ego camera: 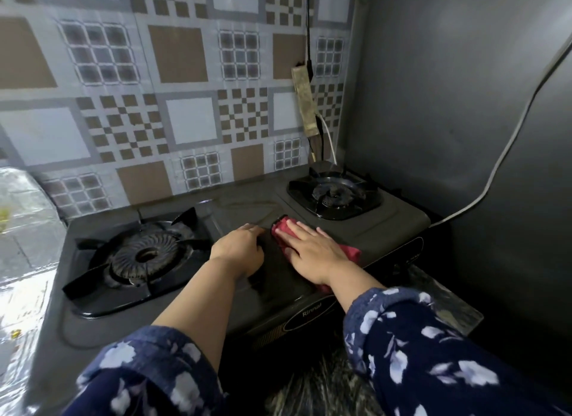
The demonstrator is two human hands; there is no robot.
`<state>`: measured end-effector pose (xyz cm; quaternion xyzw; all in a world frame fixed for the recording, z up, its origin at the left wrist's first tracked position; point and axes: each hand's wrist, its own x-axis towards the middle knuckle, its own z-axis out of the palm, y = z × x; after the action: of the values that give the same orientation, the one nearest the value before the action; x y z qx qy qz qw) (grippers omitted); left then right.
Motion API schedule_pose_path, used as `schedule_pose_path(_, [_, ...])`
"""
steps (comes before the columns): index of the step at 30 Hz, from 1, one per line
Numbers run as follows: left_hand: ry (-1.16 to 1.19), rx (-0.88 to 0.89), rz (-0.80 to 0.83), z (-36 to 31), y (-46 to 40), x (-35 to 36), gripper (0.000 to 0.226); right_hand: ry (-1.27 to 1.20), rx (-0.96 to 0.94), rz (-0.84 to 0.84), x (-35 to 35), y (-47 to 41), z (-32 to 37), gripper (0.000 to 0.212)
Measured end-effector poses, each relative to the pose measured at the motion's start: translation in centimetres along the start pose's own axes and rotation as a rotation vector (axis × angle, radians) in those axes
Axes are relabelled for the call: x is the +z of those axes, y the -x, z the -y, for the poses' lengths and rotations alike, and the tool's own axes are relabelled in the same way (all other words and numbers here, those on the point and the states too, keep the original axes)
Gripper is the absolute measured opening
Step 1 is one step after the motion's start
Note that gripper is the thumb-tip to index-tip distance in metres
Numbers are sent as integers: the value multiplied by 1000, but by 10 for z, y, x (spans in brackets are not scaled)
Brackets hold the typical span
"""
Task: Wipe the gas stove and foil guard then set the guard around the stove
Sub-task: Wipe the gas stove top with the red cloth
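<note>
The stove (387, 226) sits on the worktop (439, 298) against the tiled wall, and the shiny foil guard (21, 236) is off at the far left. Right hand (312, 251) lies flat and open on the red cloth (349, 253) between the burners; left hand (240, 250) rests beside it, fingers curled, holding nothing.

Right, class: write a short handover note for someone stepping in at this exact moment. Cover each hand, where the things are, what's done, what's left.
Right hand: flat, palm down on the red cloth, pressing it onto the middle of the gas stove top, between the two burners.
Left hand: resting on the stove top beside the cloth, holding nothing visible.
Foil guard: off to the left, not around the stove.
Done: wiping is under way; how much is clean cannot be told.
Left: finish the stove, wipe the guard, set it around the stove.
</note>
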<state>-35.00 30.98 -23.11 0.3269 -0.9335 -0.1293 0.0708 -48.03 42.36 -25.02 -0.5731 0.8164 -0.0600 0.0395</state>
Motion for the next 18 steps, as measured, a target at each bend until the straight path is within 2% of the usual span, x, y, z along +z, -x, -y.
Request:
schedule_pose_path(5, [-29, -47, -41, 13, -18, -5, 48, -7, 78, 30, 2, -44, 3, 55])
schedule_pose_path(14, [-95, -165, -59, 32, -80, -3, 51, -1, -25, 50, 6, -148, 3, 55])
schedule_pose_path(18, [-102, -233, -88, 40, -113, -9, 47, -7, 14, 31, 4, -200, -7, 54])
